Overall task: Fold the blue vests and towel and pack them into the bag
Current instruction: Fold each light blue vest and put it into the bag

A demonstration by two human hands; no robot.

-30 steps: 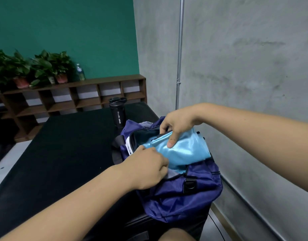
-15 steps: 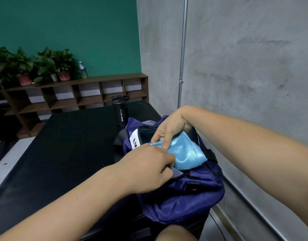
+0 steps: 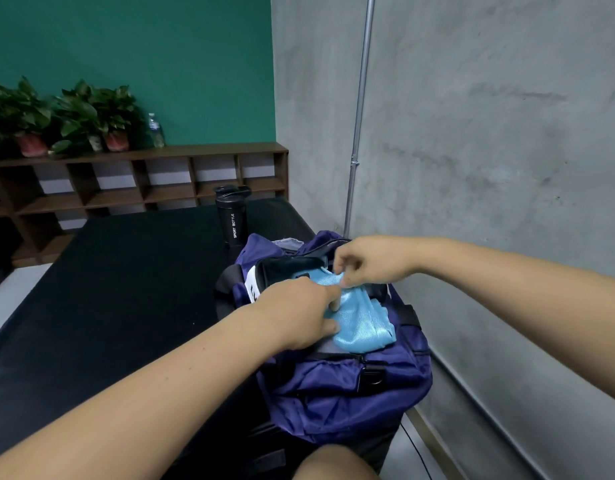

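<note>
At bag [image 3: 334, 386] mouth, your right hand [image 3: 372, 259] pinched vest [image 3: 361, 323] edge w/ fingers [image 3: 347, 280]; left hand [image 3: 295, 313] gripped it to stuff it in.

glossy cloth vest [image 3: 359, 322], nylon-like bag [image 3: 344, 393]

Left fingers [image 3: 329, 296] partly hidden, bag [image 3: 334, 393] interior unseen

Black, perhaps padded table [image 3: 108, 306]: bag [image 3: 334, 393], bottle [image 3: 231, 220].
</note>
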